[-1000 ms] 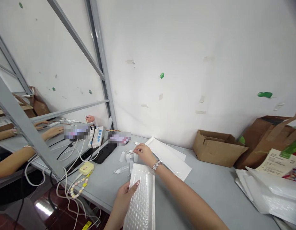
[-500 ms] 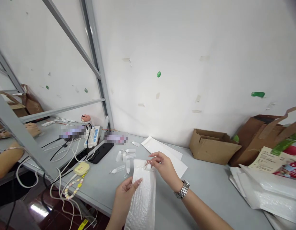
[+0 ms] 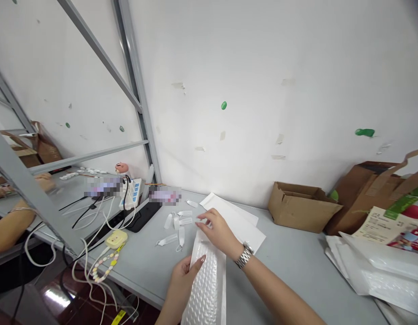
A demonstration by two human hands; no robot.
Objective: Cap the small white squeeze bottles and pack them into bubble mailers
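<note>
My left hand [image 3: 182, 280] is closed on the side of a white bubble mailer [image 3: 206, 280], with the thumb lying over its bubbled face. The mailer slants up from the lower edge of the view. Just above its top end, my right hand [image 3: 213, 228] has its thumb and fingers curved and apart, with nothing visible between them. Left of those fingertips lie several small translucent plastic tubes [image 3: 168, 239] with thin loops. A silver watch is on my right wrist. Behind the right hand, flat white mailers [image 3: 234, 216] lie on the grey table [image 3: 290, 275].
An open cardboard box [image 3: 301, 208] and a brown paper bag [image 3: 360, 185] stand by the wall. More bubble mailers [image 3: 388, 266] are stacked at right. On the left are a power strip [image 3: 131, 194], cables, a yellow case [image 3: 116, 239], a metal frame and another person's arm [image 3: 16, 225].
My right hand has left the mailer's top end, moving slightly left towards the tubes, and its fingers have parted. The mailer and my left hand have shifted slightly right.
</note>
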